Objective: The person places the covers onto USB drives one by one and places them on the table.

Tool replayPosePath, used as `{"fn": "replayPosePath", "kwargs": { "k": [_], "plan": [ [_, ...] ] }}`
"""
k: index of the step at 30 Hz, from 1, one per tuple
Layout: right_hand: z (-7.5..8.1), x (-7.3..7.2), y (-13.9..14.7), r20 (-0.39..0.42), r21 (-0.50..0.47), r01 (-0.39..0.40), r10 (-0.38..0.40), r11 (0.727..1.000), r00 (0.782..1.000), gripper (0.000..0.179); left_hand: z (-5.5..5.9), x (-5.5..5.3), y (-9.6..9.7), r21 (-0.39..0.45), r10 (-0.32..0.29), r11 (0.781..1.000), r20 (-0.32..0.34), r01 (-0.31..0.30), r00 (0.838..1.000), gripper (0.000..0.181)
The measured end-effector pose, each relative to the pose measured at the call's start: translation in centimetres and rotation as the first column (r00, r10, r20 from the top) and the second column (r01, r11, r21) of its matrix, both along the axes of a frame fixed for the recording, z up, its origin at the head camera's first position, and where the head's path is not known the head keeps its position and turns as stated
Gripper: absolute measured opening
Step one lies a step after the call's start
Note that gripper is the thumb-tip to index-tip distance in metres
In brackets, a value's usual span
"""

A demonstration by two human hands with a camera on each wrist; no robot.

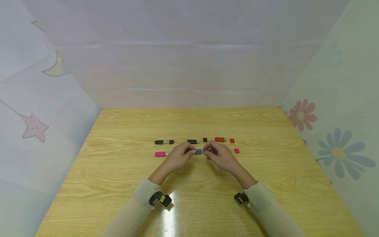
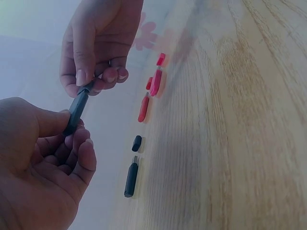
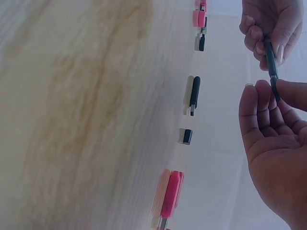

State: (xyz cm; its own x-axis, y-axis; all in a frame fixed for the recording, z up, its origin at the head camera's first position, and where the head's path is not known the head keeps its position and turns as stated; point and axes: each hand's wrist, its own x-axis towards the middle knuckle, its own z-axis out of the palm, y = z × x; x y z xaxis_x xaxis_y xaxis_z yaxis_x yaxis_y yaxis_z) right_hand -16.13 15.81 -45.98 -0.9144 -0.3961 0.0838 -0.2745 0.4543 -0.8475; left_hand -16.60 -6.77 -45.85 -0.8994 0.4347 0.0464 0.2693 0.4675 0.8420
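Observation:
My left hand (image 1: pixel 178 156) pinches the dark grey body of a USB flash drive (image 1: pixel 198 152) between thumb and fingers. Facing it, my right hand (image 1: pixel 219 156) holds the drive's small grey cap (image 1: pixel 205 150) by thumb and fingertips. A bit of metal connector shows between body and cap in the head view. Both wrist views show the drive (image 2: pixel 76 112) held in the air above the table, body and cap in one line. Just beyond the hands lies a black flash drive (image 1: pixel 193 141), its black cap (image 1: pixel 205 140) beside it.
On the wooden table (image 1: pixel 118 184) lie a black flash drive (image 1: pixel 161 142) with its cap (image 1: pixel 171 142), a red one (image 1: pixel 219 139) with its cap (image 1: pixel 232 140), and a pink one (image 1: pixel 160 154). A pink cap (image 1: pixel 237 150) lies right of my right hand, which hides another drive's body.

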Motion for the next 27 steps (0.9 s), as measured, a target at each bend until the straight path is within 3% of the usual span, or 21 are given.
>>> {"fn": "replayPosePath", "kwargs": {
  "k": [27],
  "plan": [
    [-0.02, 0.0, -0.19, -0.025, 0.006, -0.017, 0.017, 1.0, 1.0, 0.009, 0.46, -0.09, 0.39, -0.012, -0.01, 1.0, -0.006, 0.01, 1.0, 0.013]
  ]
}}
